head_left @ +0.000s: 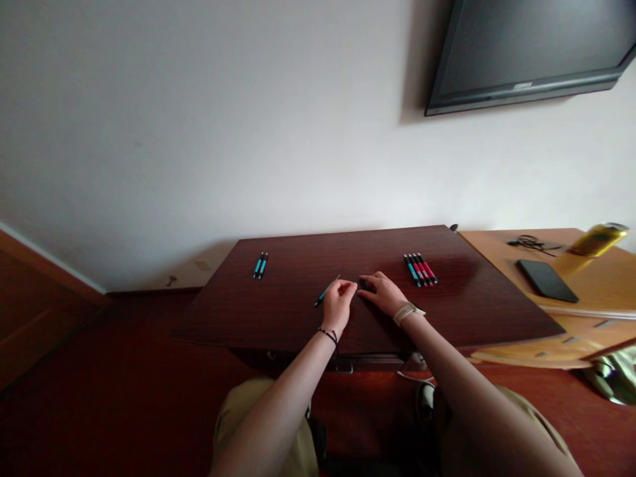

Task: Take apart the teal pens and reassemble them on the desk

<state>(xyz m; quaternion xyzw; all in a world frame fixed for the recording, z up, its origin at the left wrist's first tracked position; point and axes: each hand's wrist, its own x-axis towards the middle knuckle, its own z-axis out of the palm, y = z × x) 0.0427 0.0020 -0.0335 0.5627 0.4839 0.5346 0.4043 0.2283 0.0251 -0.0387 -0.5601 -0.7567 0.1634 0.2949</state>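
Two bare hands meet over the middle of a dark reddish-brown wooden table (298, 311). The left hand (338, 305), with a thin dark band at its wrist, is curled nearly closed, its fingertips pinched on one end of a slim blue pen with dark ends (325, 292); the pen slants up and away to the left, its free end just above the tabletop. The right hand (382, 291), a pale watch strap on its wrist, lies low with its fingers bent and drawn together, their tips just beside the left hand's fingertips; whether it grips anything cannot be told, since the spot under its fingers is dark and small.

Further out on the table, a pair of blue pens (260, 265) lies side by side near the far left edge, well apart from the hands. Near the far right edge a row of pens, one blue and the others red (420, 269), lies close together. Beyond the table's right side, a lighter wooden desk (586, 291) carries a black phone (546, 280) and a yellow can (599, 239). On the white wall above hangs a dark flat screen (531, 46).
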